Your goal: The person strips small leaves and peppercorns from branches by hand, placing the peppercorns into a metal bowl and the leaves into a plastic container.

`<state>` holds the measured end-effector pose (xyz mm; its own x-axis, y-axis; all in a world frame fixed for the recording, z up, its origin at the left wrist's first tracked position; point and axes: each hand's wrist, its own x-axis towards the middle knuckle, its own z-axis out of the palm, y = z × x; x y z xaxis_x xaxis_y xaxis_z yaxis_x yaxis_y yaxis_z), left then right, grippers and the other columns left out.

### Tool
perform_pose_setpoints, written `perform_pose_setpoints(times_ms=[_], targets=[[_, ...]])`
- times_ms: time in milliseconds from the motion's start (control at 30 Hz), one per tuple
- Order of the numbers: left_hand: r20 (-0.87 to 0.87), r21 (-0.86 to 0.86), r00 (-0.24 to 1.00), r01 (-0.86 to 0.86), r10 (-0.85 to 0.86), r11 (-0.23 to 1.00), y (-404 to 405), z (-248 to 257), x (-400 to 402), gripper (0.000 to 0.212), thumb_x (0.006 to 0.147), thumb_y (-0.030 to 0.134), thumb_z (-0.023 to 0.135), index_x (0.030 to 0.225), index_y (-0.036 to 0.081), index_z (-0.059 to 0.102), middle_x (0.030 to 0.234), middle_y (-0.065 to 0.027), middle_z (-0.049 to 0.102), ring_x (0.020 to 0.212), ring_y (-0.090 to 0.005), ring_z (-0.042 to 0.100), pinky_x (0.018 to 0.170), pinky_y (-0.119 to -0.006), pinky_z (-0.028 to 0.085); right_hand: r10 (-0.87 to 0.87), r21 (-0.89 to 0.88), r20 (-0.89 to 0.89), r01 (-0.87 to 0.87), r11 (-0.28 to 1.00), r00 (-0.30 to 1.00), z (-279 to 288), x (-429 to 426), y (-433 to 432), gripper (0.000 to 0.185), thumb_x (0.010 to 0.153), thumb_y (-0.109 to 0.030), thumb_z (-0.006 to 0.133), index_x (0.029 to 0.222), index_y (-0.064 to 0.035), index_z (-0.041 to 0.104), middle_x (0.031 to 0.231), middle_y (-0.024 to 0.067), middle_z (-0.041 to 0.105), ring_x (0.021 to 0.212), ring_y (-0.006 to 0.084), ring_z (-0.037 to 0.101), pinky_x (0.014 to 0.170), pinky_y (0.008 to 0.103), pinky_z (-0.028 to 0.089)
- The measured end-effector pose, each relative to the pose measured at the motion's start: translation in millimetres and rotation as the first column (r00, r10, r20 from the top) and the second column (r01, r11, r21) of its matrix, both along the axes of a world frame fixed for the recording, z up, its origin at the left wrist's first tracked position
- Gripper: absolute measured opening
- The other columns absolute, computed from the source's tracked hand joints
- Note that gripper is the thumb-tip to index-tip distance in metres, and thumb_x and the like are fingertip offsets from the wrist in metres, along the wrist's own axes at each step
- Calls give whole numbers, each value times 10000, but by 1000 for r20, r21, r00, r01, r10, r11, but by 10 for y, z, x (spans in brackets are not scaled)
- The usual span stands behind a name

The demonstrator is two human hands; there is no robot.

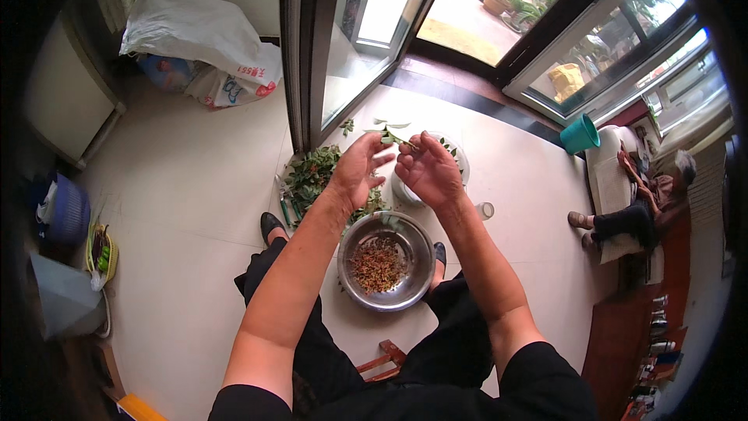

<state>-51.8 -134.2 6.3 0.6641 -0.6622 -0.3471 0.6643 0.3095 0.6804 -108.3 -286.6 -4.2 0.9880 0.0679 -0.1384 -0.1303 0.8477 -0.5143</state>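
Observation:
A small leafy sprig (pixel 390 134) is pinched between the thumb and fingers of my right hand (pixel 429 169). To its left, my left hand (pixel 359 169) is held up with fingers apart, close to the sprig's leaves; whether it touches them is hard to tell. Below both hands, a steel basin (pixel 418 263) holds small reddish and green berries or seeds (pixel 377 264). A heap of cut leafy branches (pixel 312 174) lies on the floor at the left, with green-handled pruning shears (pixel 284 204) beside it. Behind my right hand is a white container (pixel 464 166) with some green leaves in it, partly hidden.
A clear glass jar (pixel 484 210) stands right of the basin. A teal bucket (pixel 580 134) is near the glass doors. Another person (pixel 648 199) sits at the right. White sacks (pixel 198 29) lie upper left; a blue basket (pixel 69 209) and a yellow basket of vegetables (pixel 112 257) stand left.

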Motion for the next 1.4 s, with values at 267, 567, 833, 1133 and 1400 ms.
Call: perform_pose_setpoints(times_ms=[267,567,833,1133,1400], targets=[[135,52,989,-66,59,996,-177,-67,29,183,810,282,561,927,141,555,852,37,584,772,-74,517,666,-261,342,-43,-227,41,51,973,998,-10,-11,-11,221,892,-233,423,887,-41,532,868,87,588,735,175,569,726,326,477],[225,80,971,-106,86,991,-232,-24,16,119,793,199,613,873,112,621,769,32,602,687,-62,516,617,-225,361,-79,-478,58,97,873,995,158,-201,-193,183,888,-185,451,932,-28,534,915,90,597,798,178,610,675,284,505],[402,1,913,-69,63,998,-303,-2,-33,132,796,117,603,914,60,613,799,0,618,713,-72,528,653,-217,403,-86,-616,-6,64,785,996,323,-267,-283,292,891,-221,449,1110,-37,508,963,69,600,848,146,594,649,242,490],[477,25,878,-35,19,999,-357,5,-69,163,783,83,605,937,28,598,821,-19,621,719,-84,528,679,-227,419,-9,-761,-89,-62,646,996,317,-263,-327,200,795,-156,597,952,-34,572,832,27,588,689,64,550,537,167,444],[477,32,879,-36,17,999,-381,-1,-73,174,784,79,598,946,16,594,838,-25,620,734,-86,536,687,-229,427,5,-724,-93,-71,687,996,275,-254,-344,198,766,-101,588,948,-39,545,817,23,564,666,56,538,560,175,449]])
